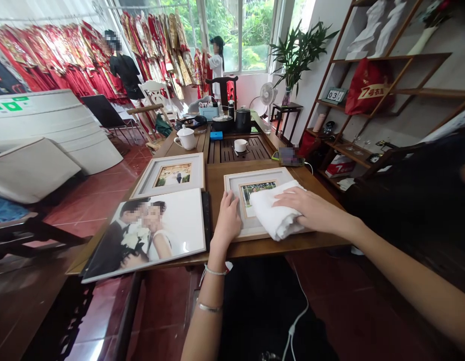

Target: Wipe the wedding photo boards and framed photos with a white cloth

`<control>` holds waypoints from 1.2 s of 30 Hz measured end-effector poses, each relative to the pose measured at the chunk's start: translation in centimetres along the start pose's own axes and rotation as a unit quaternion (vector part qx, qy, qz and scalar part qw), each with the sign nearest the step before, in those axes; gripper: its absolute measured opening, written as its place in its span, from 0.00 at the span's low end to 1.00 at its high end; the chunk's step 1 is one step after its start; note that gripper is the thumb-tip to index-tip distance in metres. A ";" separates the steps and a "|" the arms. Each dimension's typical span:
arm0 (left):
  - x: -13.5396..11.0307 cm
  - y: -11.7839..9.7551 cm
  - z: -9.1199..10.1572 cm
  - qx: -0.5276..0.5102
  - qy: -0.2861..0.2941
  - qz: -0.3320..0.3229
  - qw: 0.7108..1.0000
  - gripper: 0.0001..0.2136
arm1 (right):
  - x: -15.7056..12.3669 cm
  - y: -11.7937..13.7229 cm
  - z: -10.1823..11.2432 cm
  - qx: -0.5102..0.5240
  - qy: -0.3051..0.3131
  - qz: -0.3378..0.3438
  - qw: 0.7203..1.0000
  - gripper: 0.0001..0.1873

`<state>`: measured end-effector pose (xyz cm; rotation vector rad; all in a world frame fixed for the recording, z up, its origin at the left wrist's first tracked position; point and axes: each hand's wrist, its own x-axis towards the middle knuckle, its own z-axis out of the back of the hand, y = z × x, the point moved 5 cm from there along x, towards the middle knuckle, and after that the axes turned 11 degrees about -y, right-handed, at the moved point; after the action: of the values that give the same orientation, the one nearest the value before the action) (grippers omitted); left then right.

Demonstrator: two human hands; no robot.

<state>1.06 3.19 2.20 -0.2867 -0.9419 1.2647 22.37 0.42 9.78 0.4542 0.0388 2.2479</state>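
A framed photo (232, 181) with a pale wood frame and white mat lies flat on the wooden table (213, 175). On its left edge rests my left hand (228, 218), fingers curled along the frame. My right hand (294, 200) presses a folded white cloth (272, 213) onto the picture's glass, hiding the right part of the photo. To the left lie a second framed photo (174, 174) and a large unframed-looking wedding print (179, 220), which overhangs the front edge of the table.
Behind the frames are a slatted tea tray (220, 153) with a white cup (240, 145), a lidded mug (185, 138) and a phone (290, 156) on a cable. Shelves (337, 61) stand right. Two people are near racks of red garments (66, 55).
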 end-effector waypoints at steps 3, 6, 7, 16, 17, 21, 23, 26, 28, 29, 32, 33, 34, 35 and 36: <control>0.0 -0.1 0.0 0.002 0.002 -0.002 1.000 0.24 | 2.1 -1.9 -1.7 -0.087 -0.023 -0.020 0.996 0.34; 0.0 -0.2 0.0 0.012 0.009 0.006 1.000 0.24 | 4.8 -4.4 -2.5 -0.125 -0.046 -0.051 0.990 0.34; 0.0 -0.2 0.0 0.012 0.010 0.007 1.000 0.24 | 5.8 -5.1 -2.6 -0.124 -0.054 -0.056 0.989 0.34; 0.0 -0.2 0.1 0.003 0.001 -0.002 1.000 0.24 | 10.1 -3.9 -4.2 -0.005 -0.030 0.013 0.999 0.34; 0.0 -0.3 0.1 0.002 0.000 -0.005 1.000 0.24 | 9.7 -3.1 -4.2 0.012 -0.015 0.036 0.999 0.34; -0.1 -0.5 0.3 0.001 -0.011 -0.013 1.000 0.21 | 6.7 0.2 -2.5 0.087 0.051 0.097 0.990 0.31; -0.1 -0.4 0.3 -0.003 -0.020 -0.007 1.000 0.21 | 4.7 1.4 -1.1 0.124 0.091 0.117 0.981 0.29; -0.1 -0.1 0.2 -0.009 -0.030 0.000 0.999 0.21 | 2.0 2.0 1.1 0.156 0.128 0.105 0.974 0.31; -0.1 0.0 0.2 -0.010 -0.031 0.000 0.999 0.22 | 0.6 1.8 2.2 0.167 0.142 0.085 0.972 0.34; -0.1 -0.1 0.2 -0.008 -0.030 0.000 1.000 0.21 | 0.1 1.7 2.5 0.169 0.145 0.075 0.972 0.35; 0.0 -0.2 0.2 0.009 -0.017 0.003 1.000 0.21 | -0.6 1.3 2.2 0.143 0.124 0.046 0.981 0.35; 0.0 -0.2 0.2 0.015 -0.012 0.003 1.000 0.21 | -0.5 1.2 1.8 0.120 0.107 0.035 0.986 0.35; 0.0 -0.2 0.2 0.020 -0.008 0.002 1.000 0.21 | -0.2 1.0 1.2 0.092 0.087 0.025 0.992 0.35; 0.0 -0.3 0.2 0.022 -0.007 0.000 1.000 0.21 | 0.2 0.8 0.6 0.059 0.067 0.015 0.996 0.35; 0.0 -0.3 0.2 0.022 -0.007 -0.003 1.000 0.21 | 0.8 0.5 0.0 0.026 0.048 0.005 0.999 0.35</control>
<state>1.06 3.05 2.53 -0.2407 -0.9264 1.2819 21.51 0.63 10.10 0.3740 0.1442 2.2823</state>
